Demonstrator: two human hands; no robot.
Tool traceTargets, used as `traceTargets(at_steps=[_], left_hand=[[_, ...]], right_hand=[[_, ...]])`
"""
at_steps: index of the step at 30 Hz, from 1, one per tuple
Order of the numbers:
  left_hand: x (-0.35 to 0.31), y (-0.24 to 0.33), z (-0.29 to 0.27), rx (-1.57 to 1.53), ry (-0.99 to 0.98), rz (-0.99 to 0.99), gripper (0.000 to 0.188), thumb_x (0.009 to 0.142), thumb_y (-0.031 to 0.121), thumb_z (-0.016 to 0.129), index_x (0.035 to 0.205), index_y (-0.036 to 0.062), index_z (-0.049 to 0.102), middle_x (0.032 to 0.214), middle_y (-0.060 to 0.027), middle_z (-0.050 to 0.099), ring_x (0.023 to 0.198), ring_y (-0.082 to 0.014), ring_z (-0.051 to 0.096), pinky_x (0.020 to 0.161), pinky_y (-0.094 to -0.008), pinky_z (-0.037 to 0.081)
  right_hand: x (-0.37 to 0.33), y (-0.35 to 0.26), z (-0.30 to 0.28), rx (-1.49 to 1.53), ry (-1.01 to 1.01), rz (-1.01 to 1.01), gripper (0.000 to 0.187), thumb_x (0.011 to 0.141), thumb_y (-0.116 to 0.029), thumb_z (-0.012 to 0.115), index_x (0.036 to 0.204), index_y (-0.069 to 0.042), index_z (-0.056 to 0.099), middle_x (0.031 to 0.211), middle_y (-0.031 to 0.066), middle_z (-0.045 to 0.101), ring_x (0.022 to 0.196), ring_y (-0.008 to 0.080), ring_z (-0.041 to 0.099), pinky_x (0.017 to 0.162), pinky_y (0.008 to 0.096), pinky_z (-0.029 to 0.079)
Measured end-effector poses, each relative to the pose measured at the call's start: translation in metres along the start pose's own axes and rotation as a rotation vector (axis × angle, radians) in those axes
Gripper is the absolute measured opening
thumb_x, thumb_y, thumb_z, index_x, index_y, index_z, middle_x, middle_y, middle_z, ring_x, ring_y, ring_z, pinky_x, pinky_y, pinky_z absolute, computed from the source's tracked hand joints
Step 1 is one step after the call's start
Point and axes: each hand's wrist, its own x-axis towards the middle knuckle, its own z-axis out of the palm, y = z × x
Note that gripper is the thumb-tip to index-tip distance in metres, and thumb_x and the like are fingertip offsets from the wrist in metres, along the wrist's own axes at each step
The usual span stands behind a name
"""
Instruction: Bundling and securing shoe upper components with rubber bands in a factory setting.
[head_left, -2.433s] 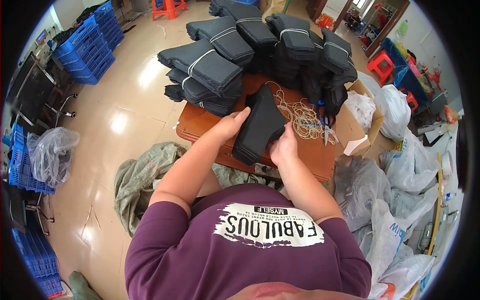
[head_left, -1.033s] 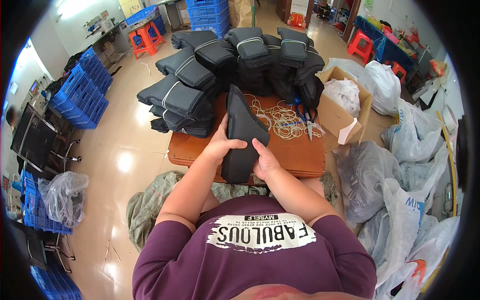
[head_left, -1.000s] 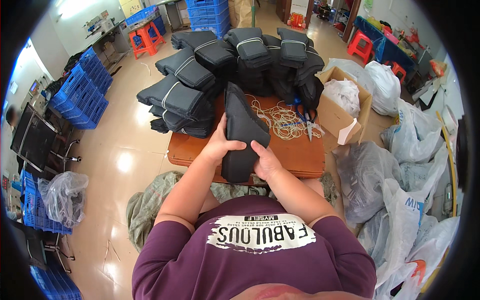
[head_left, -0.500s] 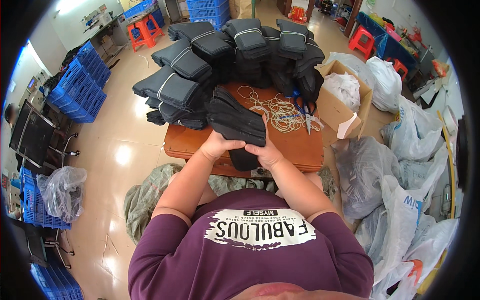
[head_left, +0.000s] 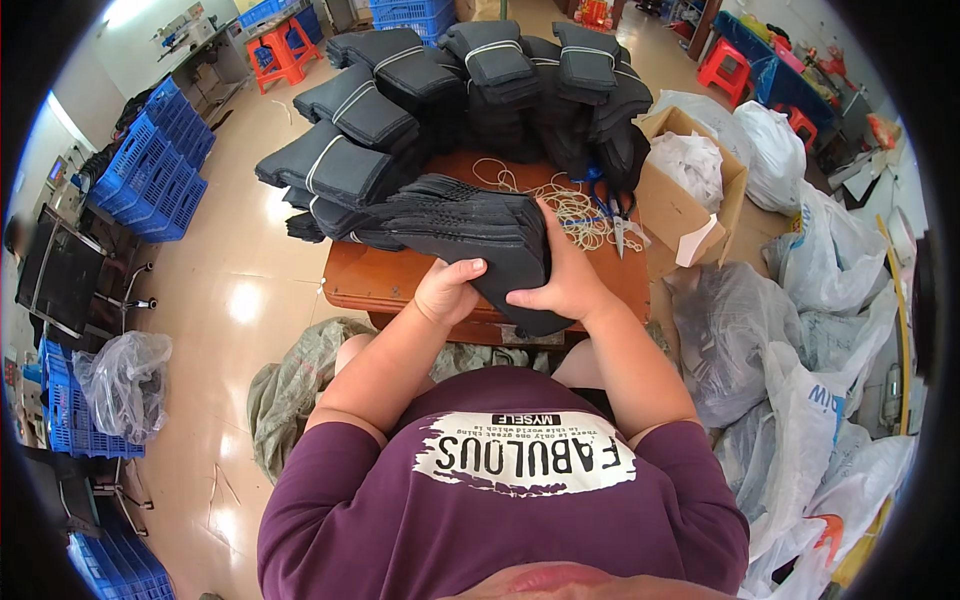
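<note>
Black cloth stack (head_left: pixel 508 253), frame centre: grasping it with left hand (head_left: pixel 447 293) and right hand (head_left: pixel 572 275), above brown table (head_left: pixel 368 286), near tangled pale bands (head_left: pixel 584 228) right of centre.

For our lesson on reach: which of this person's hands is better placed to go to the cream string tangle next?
Probably the right hand: it grips the black stack on the side nearer the cream string tangle. The left hand holds the stack's other side, farther away.

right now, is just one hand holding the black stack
No, the left hand and right hand both hold the black stack.
</note>
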Motion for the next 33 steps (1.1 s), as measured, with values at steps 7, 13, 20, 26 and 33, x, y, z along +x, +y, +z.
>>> traceTargets(at_steps=[7, 13, 20, 26, 33], left_hand=[[-0.015, -0.012, -0.042, 0.852, 0.124, -0.823, 0.061, 0.097, 0.050, 0.056, 0.133, 0.0009, 0.055, 0.123, -0.0123, 0.064, 0.103, -0.0200, 0.062, 0.088, -0.0354, 0.050], [-0.030, 0.013, -0.023, 1.293, -0.009, -0.033, 0.059, 0.079, 0.027, 0.083, 0.126, -0.0002, 0.060, 0.103, -0.0065, 0.067, 0.084, -0.0156, 0.062, 0.077, -0.0308, 0.051], [0.000, -0.012, -0.026, 2.099, 0.007, 0.210, 0.105, 0.059, 0.042, 0.089, 0.146, 0.0084, 0.040, 0.151, -0.0158, 0.038, 0.144, -0.0382, 0.029, 0.116, -0.0542, 0.023], [-0.017, 0.003, -0.011, 2.005, 0.004, 0.297, 0.103, 0.060, 0.039, 0.089, 0.147, 0.0136, 0.040, 0.153, -0.0123, 0.037, 0.145, -0.0388, 0.027, 0.116, -0.0577, 0.021], [-0.036, 0.016, -0.040, 1.987, 0.164, -0.071, 0.120, 0.058, 0.042, 0.089, 0.155, 0.0135, 0.024, 0.156, -0.0140, 0.034, 0.146, -0.0351, 0.027, 0.117, -0.0589, 0.018]], right_hand=[[0.020, 0.023, -0.036, -0.629, -0.176, 0.119, 0.119, 0.056, -0.034, 0.085, 0.152, -0.004, 0.022, 0.126, 0.0267, 0.058, 0.115, 0.0412, 0.057, 0.102, 0.0433, 0.045], [0.005, 0.052, -0.028, -0.779, -0.299, 0.201, 0.122, 0.055, -0.034, 0.087, 0.153, -0.008, 0.019, 0.132, 0.0255, 0.054, 0.124, 0.0403, 0.052, 0.109, 0.0433, 0.038], [-0.002, 0.054, -0.026, -0.714, -0.215, 0.069, 0.113, 0.056, -0.033, 0.082, 0.151, -0.008, 0.027, 0.128, 0.0225, 0.056, 0.121, 0.0384, 0.052, 0.107, 0.0431, 0.038], [-0.012, 0.022, -0.023, -0.709, -0.160, -0.056, 0.111, 0.055, -0.029, 0.083, 0.151, -0.009, 0.030, 0.120, 0.0203, 0.059, 0.112, 0.0361, 0.056, 0.102, 0.0441, 0.039], [0.008, 0.036, 0.019, -0.816, -0.270, -0.092, 0.126, 0.056, -0.042, 0.085, 0.156, -0.011, 0.015, 0.128, 0.0233, 0.053, 0.121, 0.0391, 0.050, 0.111, 0.0483, 0.031]])
